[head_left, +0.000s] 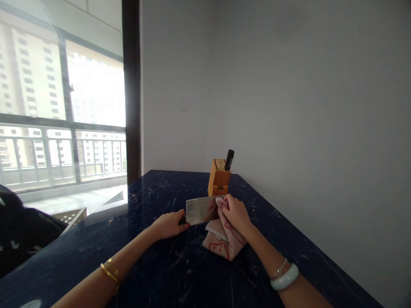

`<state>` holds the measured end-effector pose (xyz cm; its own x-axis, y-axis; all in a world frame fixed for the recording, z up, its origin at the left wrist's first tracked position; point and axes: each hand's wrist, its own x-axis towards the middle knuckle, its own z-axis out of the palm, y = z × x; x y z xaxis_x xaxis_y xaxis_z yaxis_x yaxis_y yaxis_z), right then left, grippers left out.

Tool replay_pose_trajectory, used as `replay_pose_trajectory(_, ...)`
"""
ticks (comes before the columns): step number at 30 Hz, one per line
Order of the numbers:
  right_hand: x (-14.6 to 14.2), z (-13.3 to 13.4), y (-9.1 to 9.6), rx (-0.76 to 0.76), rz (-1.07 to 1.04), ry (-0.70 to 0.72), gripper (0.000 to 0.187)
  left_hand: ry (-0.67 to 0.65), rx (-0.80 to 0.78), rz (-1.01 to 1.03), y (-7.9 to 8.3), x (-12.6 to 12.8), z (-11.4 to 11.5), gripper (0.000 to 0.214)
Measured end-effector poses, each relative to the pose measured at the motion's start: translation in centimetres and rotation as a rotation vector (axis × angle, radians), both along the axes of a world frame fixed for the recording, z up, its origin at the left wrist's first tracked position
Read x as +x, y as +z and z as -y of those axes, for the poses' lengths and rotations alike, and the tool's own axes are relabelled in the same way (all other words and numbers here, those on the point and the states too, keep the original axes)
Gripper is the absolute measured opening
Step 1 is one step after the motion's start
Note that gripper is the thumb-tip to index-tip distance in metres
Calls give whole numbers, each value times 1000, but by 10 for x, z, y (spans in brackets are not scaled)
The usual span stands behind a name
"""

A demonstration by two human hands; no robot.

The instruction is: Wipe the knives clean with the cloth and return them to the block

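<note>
Grip: left hand (171, 223) closed round the handle (183, 220) of the cleaver (199, 210); right hand (236, 211), fingers bent, pinches the bunched cloth (224, 247) at the blade's far end. Blade is over the table (189, 273), before the knife block (219, 177). Judgement: keep handle firm, cloth thick under fingertips, pressure light, fingers off the edge.

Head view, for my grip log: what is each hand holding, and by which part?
The left hand holds the cleaver by its black handle; the right hand holds the pink cloth by its upper end.
</note>
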<state>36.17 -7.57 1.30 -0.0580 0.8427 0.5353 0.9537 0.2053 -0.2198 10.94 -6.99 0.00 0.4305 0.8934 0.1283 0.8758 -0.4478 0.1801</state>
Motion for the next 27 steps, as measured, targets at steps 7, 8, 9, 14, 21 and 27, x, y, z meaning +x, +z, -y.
replay_pose_trajectory(7, -20, 4, -9, -43, 198, 185, 5, 6, 62, -63, -3, 12, 13, 44)
replay_pose_trajectory(8, -22, 6, -8, -21, 216, 189, 4, -4, 70, -58, -3, 14, 14, 44)
replay_pose_trajectory(9, -23, 7, -7, -3, 227, 186, 4, -18, 75, -49, -3, 15, 15, 44)
replay_pose_trajectory(14, -11, 2, -1, -28, 173, 30, 5, -86, 27, 29, -3, 17, 15, 44)
replay_pose_trajectory(21, -4, 0, -12, -186, 134, 149, 10, -58, -108, 181, -1, 16, 12, 39)
replay_pose_trajectory(27, -9, 7, -11, -169, 184, 128, 12, -27, -303, 213, 1, 15, 14, 44)
